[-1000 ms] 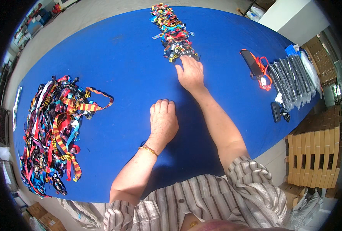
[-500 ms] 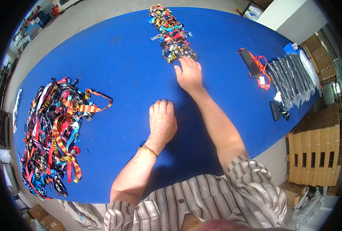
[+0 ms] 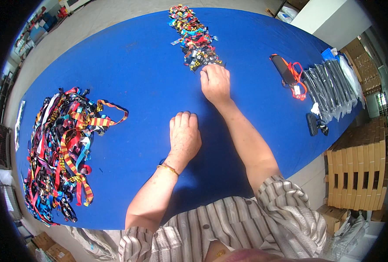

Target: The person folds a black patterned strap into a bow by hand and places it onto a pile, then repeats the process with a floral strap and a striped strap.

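A long row of folded, multicoloured patterned lanyards [image 3: 196, 39] runs away from me across the blue table [image 3: 146, 87]. At its near end is my right hand [image 3: 215, 83], its fingers curled down against the last dark folded lanyards. Whatever its fingertips grip is hidden under the hand. My left hand [image 3: 186, 134] rests closer to me on the bare blue cloth, fingers together and bent under. Nothing sticks out of it. On the left lies a large heap of loose lanyards [image 3: 58, 157], with a red-and-yellow striped one [image 3: 111, 122] looping out towards the middle.
On the right are a dark phone-like case [image 3: 281, 67] with an orange strap [image 3: 299, 81], a stack of dark items in clear plastic bags [image 3: 331, 89] and a small black object [image 3: 312, 125]. Stacked cardboard [image 3: 355, 170] stands beyond the table's right edge.
My right hand's fingers have curled in, and it has drawn back very slightly from the row's near end. The left hand stays almost in place.
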